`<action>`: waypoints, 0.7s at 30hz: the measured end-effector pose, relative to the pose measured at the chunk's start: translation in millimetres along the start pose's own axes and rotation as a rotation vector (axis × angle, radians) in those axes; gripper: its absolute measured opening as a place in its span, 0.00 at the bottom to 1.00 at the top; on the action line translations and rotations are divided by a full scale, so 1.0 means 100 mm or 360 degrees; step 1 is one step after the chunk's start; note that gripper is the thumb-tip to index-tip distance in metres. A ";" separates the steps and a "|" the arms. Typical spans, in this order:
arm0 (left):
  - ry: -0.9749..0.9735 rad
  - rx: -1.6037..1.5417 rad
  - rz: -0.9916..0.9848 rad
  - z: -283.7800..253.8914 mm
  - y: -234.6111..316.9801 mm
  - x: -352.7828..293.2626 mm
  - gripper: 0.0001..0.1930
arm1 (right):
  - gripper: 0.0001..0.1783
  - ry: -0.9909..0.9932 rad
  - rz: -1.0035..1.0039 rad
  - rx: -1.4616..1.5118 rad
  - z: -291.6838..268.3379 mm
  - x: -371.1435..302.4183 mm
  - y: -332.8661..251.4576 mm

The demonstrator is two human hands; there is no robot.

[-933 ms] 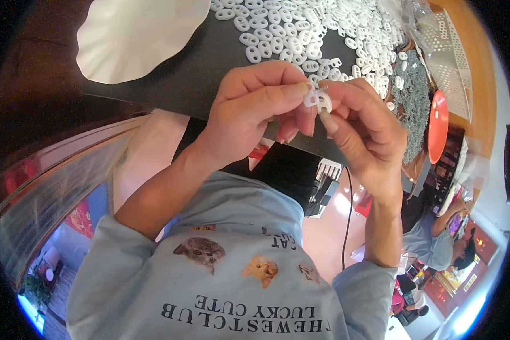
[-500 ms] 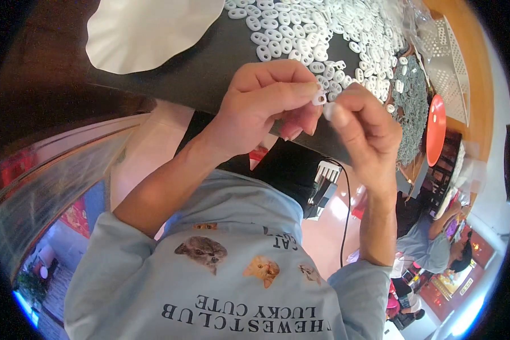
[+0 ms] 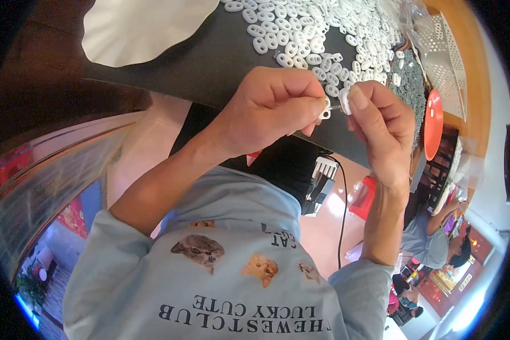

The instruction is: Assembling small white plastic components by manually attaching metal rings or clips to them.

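Note:
My left hand (image 3: 269, 110) pinches a small white plastic cord-lock piece (image 3: 326, 113) with a hole in it between thumb and forefinger. A thin metal spring (image 3: 335, 107) bridges the short gap to the right. My right hand (image 3: 379, 116) is closed on a white oval cord-lock piece (image 3: 345, 102), its thumb lying over part of it. Both hands are above the near edge of the dark table (image 3: 209, 68). Just beyond them lie many loose white oval cord-lock pieces (image 3: 292, 34), most with two holes. Fingertips hide parts of both held pieces.
A white wavy-edged dish (image 3: 141, 31) sits at the far left. On the right are a heap of small grey coils (image 3: 411, 85), a red dish (image 3: 433, 124) and a white perforated tray (image 3: 450, 68). A black cable (image 3: 345, 215) hangs below the table. Another person (image 3: 436, 238) is off to the right.
My right hand has moved right and slightly up, and its white piece now shows more plainly. A spring is now visible between the two pieces. The left hand has shifted slightly right.

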State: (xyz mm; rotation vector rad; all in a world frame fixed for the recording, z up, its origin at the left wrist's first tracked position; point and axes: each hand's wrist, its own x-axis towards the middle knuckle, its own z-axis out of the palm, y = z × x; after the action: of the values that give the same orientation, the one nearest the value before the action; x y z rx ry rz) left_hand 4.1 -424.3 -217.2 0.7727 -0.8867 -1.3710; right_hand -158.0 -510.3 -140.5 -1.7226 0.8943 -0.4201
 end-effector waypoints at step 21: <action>0.0027 0.0173 0.0080 0.02 -0.02 0.00 0.10 | 0.12 0.0067 -0.0086 -0.0100 0.06 -0.02 0.02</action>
State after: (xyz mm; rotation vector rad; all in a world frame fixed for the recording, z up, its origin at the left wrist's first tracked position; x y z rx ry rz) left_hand 1.2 -424.8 -217.6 0.8380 -0.9674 -1.2786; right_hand -156.2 -505.6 -144.5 -1.8045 0.9013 -0.4703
